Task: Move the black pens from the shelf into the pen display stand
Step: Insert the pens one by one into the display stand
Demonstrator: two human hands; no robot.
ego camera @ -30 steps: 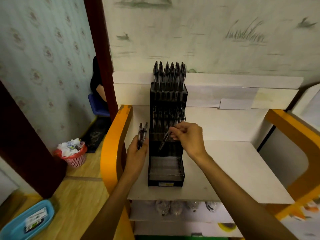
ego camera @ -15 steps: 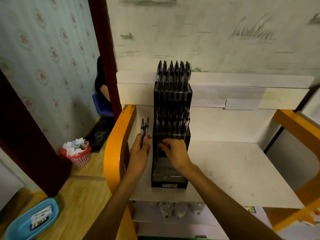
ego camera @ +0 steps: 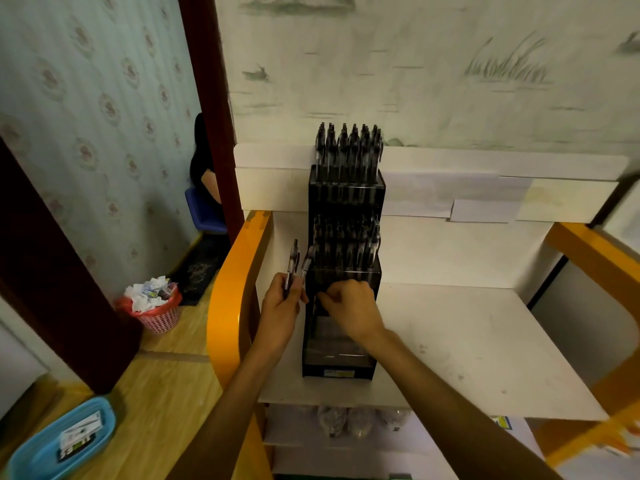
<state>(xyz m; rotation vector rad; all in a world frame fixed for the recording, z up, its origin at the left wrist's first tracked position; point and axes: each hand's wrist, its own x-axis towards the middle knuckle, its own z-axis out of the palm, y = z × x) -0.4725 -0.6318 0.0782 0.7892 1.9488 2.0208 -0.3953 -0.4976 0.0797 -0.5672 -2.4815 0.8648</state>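
A black tiered pen display stand [ego camera: 337, 370] stands on the white shelf [ego camera: 467, 341]. Black pens [ego camera: 348, 147] fill its top tier, and more pens [ego camera: 346, 244] stand in the middle tier. My left hand [ego camera: 280, 306] is just left of the stand and grips two black pens [ego camera: 294, 261] that point upward. My right hand [ego camera: 349, 306] is over the lowest front tier, fingers curled and pinching a black pen that is mostly hidden against the dark stand.
The shelf's orange curved side panel [ego camera: 228, 306] is close to my left arm. A red basket of litter [ego camera: 156, 306] and a blue tray [ego camera: 62, 441] sit on the wooden floor. A person [ego camera: 204, 171] sits behind the doorway. Bagged items [ego camera: 346, 417] lie on the lower shelf.
My right hand moved from the middle tier down to the lowest front tier with its pen. My left hand kept its two pens and drifted slightly closer to the stand.
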